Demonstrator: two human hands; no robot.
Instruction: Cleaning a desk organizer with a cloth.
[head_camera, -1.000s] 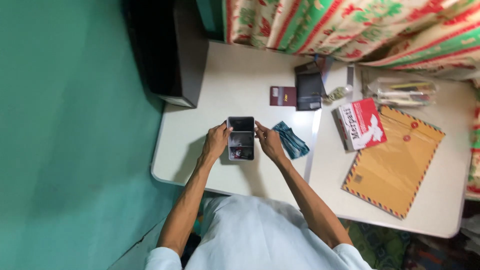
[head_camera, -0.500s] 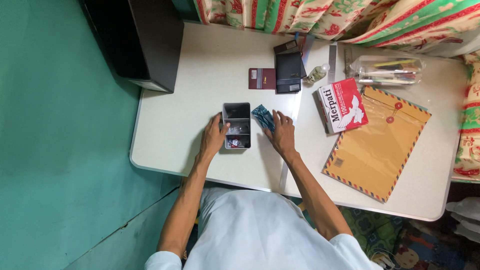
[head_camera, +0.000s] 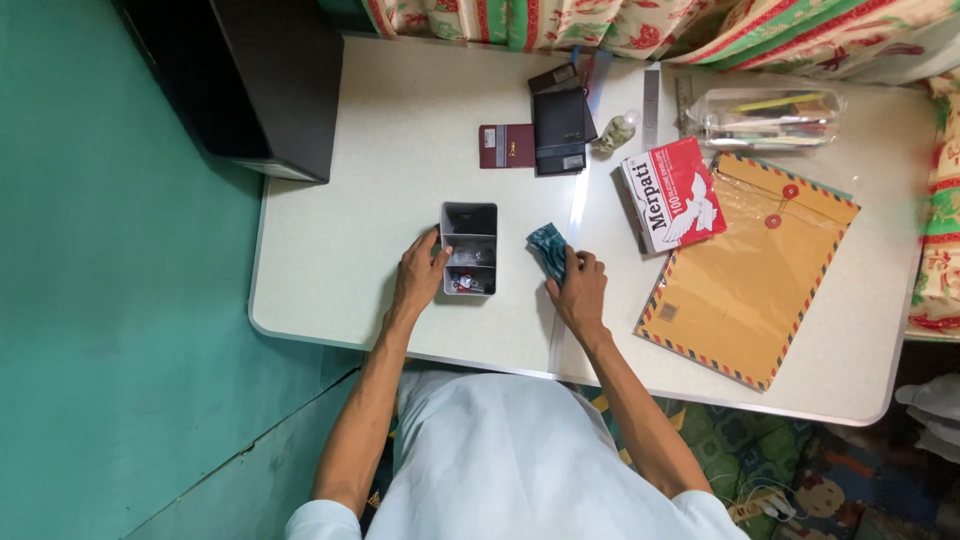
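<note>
A small grey box (head_camera: 469, 248) with three compartments stands on the white table (head_camera: 380, 200); small items lie in its nearer compartments and the far one looks bare. My left hand (head_camera: 418, 275) rests against the box's left side. My right hand (head_camera: 577, 290) grips a bundle of blue-green banknotes (head_camera: 547, 250) just right of the box, fingers curled over its near end.
A dark red booklet (head_camera: 506, 146) and a black wallet (head_camera: 560, 130) lie beyond the box. A red-and-white envelope box (head_camera: 672, 193), a large brown envelope (head_camera: 745, 268) and a clear pencil case (head_camera: 765, 116) sit to the right. A black cabinet (head_camera: 250, 80) stands at the far left.
My right hand left the grey box, moved right and closed on the blue-green banknotes. My left hand stayed at the box's left side. The view has shifted.
</note>
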